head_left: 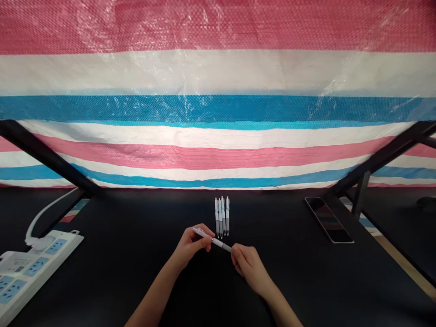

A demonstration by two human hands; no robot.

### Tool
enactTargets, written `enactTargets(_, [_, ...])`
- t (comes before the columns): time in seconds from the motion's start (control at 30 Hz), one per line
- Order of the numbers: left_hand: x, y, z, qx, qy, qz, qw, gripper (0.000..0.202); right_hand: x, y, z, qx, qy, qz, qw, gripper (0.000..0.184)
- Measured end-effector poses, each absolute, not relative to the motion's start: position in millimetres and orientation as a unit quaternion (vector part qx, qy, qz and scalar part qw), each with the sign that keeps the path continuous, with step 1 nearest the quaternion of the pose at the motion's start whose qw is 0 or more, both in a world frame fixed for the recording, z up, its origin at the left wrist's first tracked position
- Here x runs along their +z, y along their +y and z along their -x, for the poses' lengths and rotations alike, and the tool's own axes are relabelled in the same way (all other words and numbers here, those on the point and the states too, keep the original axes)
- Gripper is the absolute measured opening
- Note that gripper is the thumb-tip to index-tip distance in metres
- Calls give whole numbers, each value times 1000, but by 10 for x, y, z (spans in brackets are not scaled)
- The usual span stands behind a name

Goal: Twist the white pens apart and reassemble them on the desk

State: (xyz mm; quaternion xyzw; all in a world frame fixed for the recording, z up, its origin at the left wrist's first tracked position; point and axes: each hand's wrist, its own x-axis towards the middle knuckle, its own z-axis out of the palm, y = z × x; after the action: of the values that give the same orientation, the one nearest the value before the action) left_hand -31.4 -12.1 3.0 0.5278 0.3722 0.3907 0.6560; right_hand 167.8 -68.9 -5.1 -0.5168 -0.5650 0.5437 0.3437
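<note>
Black table (pixel 136 272): far edge meets a hanging tarpaulin (pixel 218 72) striped red, white and blue; dark diagonal braces (pixel 44 156) run down to the table's far corners on both sides. Open dark surface lies to the left and right of the hands and in front of them toward the near edge. Power strip (pixel 30 265), white with blue sockets, at the left edge with its cable curving up. Phone (pixel 329 219), screen dark, lying flat at right, well apart from the hands. Pen (pixel 211 240): white barrel with grey grip section, held slantwise just above the table at centre; left hand (pixel 190 247) pinches the upper end, right hand (pixel 248 265) grips the lower tip end. Row of pens (pixel 222 216), four alike, laid parallel just beyond the held one.
</note>
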Motion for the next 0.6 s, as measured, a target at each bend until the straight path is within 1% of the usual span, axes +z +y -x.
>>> enactTargets(0.27, [-4,-127,266,411,377,-535,635,12,-92,-662,-1690,650,-498,476,320,56])
enactTargets(0.37, [-32,-133,216,435,354,-512,651,12,-119,-649,-1694,678,-477,469,305,59])
enactTargets(0.47, [-31,-140,170,452,339,-471,677,13,-142,-633,-1686,683,-464,467,317,60])
enactTargets(0.53, [-11,-145,154,455,357,-446,683,17,-150,-626,-1674,682,-456,467,330,60])
enactTargets(0.6, [19,-149,148,460,383,-436,672,31,-152,-626,-1661,682,-454,466,334,60])
